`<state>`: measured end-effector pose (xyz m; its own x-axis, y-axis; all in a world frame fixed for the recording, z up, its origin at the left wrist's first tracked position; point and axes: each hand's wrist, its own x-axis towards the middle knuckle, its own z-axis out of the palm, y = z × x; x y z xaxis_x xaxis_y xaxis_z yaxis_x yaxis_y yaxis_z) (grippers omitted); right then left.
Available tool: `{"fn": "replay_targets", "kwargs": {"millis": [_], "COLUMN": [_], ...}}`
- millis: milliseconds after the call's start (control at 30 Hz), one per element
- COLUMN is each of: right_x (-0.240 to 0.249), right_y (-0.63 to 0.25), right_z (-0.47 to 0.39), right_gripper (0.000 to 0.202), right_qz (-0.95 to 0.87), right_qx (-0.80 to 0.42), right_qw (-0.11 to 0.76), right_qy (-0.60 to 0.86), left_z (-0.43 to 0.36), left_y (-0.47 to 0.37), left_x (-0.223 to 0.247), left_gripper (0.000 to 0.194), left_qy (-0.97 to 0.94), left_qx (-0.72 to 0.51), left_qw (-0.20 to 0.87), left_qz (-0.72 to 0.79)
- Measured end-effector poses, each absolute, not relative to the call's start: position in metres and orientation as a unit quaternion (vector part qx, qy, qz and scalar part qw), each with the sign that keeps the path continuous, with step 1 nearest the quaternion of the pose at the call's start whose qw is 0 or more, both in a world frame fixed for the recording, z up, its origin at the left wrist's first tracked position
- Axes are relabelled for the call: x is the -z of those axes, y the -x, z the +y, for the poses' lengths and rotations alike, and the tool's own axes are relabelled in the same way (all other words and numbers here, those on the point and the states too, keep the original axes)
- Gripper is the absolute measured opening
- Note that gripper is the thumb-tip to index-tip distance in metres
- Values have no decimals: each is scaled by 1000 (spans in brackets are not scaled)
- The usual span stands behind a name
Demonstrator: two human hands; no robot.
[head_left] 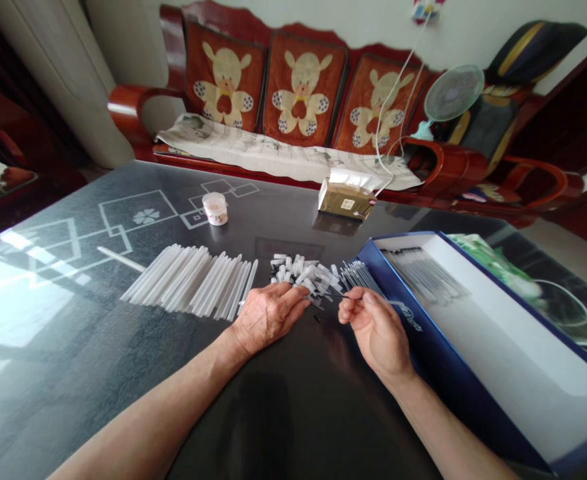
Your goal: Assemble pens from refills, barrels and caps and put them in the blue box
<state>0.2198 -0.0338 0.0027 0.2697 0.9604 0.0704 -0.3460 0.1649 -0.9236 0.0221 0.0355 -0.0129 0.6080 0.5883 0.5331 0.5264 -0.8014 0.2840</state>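
Note:
My left hand (269, 313) rests low over the dark table, its fingertips at the near edge of a pile of small white and black caps (306, 270). Its fingers are bent together; what they hold, if anything, is hidden. My right hand (379, 327) pinches a thin dark rod (341, 296) that points left toward my left hand. Left of the pile lies a row of translucent white tubes (188, 280). Several thin rods (361, 277) lie between the pile and the blue box. A small black piece (317, 318) lies between my hands.
A blue box (483, 360) with white inside holds thin rods at its far end. Farther back stand a small lidded tub (215, 209) and a tissue box (346, 199). A green plastic bag (498, 263) lies beyond the blue box. A sofa faces the table.

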Motion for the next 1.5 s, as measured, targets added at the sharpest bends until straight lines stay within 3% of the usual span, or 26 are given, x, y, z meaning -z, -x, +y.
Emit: {"fn": "replay_targets", "kwargs": {"millis": [267, 567, 833, 1200, 1300, 1500], "right_x": [5, 2, -4, 7, 7, 1], "right_y": [-218, -204, -219, -208, -206, -213], "right_z": [-36, -46, -31, -30, -34, -38], "right_gripper": [21, 24, 18, 23, 21, 16], "right_qz": [-396, -526, -329, -304, -412, -661], "right_qx": [-488, -444, -481, -543, -483, -172], "right_qw": [635, 504, 667, 614, 550, 412], "right_qy": [449, 522, 465, 485, 542, 603], "left_z": [31, 23, 26, 22, 22, 25], "left_y": [-25, -28, -28, -30, -30, -30], "left_x": [10, 7, 12, 10, 11, 18], "left_gripper": [28, 28, 26, 37, 39, 38], "left_qy": [-898, -909, -895, -927, -928, -909], "left_qx": [-320, -322, -318, -287, -283, -310], "left_qw": [39, 42, -31, 15, 17, -5], "left_qz": [300, 261, 311, 243, 240, 280]}}
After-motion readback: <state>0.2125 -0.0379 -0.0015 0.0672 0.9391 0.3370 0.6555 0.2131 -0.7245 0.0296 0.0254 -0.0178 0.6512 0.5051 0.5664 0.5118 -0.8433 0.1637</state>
